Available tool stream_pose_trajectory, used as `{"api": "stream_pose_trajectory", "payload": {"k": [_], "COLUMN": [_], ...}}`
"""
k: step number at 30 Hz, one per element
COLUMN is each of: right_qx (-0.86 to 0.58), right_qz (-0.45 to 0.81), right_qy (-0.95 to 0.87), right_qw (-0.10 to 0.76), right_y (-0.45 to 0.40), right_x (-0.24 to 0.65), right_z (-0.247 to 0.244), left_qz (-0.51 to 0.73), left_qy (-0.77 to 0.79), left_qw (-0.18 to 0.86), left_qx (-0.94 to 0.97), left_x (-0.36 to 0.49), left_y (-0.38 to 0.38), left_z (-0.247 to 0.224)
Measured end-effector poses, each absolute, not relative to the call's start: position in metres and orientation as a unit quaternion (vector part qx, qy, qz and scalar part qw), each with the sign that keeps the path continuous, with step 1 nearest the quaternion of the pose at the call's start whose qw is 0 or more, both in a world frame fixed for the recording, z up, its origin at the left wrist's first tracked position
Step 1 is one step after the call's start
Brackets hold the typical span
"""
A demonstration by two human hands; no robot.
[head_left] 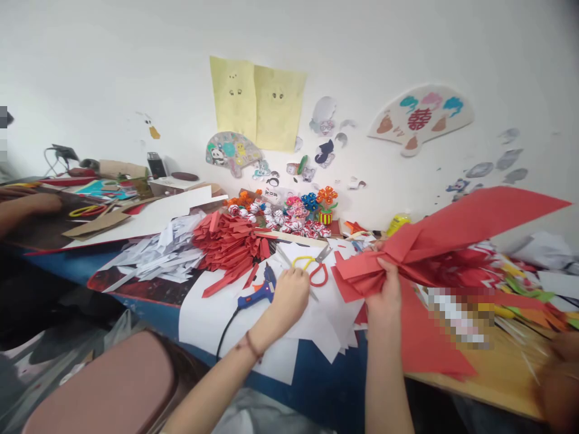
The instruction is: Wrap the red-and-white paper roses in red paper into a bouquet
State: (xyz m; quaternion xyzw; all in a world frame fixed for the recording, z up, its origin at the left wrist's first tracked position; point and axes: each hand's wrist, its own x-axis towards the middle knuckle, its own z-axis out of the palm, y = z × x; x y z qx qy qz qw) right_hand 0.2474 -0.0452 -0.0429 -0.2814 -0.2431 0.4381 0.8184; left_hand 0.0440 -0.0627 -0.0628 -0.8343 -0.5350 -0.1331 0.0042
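My left hand (pixel 292 295) is closed in a fist over white paper sheets (pixel 271 355); a thin pointed tip sticks out below it, and what it grips is hidden. Right beside its fingers are scissors (pixel 319 274) with yellow and red handles. To its left lies a blue glue gun (pixel 260 294) with a black cord. My right hand (pixel 384 286) is wrapped round a bundle of folded red paper (pixel 434 235), thumb on the near side. Another red sheet (pixel 429 337) hangs beneath that bundle.
Heaps of red paper strips (pixel 228 241) and white strips (pixel 158 250) lie on the left. Paper flowers (pixel 312 205) stand along the wall. Other people's hands show at the left edge (pixel 36 208) and, blurred, at the right edge (pixel 561 374). A pink seat (pixel 104 392) is below.
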Motion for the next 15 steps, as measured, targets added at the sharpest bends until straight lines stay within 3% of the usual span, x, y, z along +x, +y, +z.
{"api": "stream_pose_trajectory", "payload": {"k": [5, 15], "right_qx": [-0.240, -0.202], "right_qz": [0.434, 0.384], "right_qy": [-0.244, -0.217], "right_qw": [0.833, 0.875], "right_y": [-0.043, -0.048], "right_x": [0.255, 0.254], "right_z": [-0.038, -0.015], "left_qz": [-0.088, -0.096], "left_qy": [-0.570, -0.637], "left_qw": [-0.023, -0.120], "left_qx": [-0.816, -0.756], "left_x": [0.103, 0.117], "left_y": [0.007, 0.037], "left_z": [-0.061, -0.059]}}
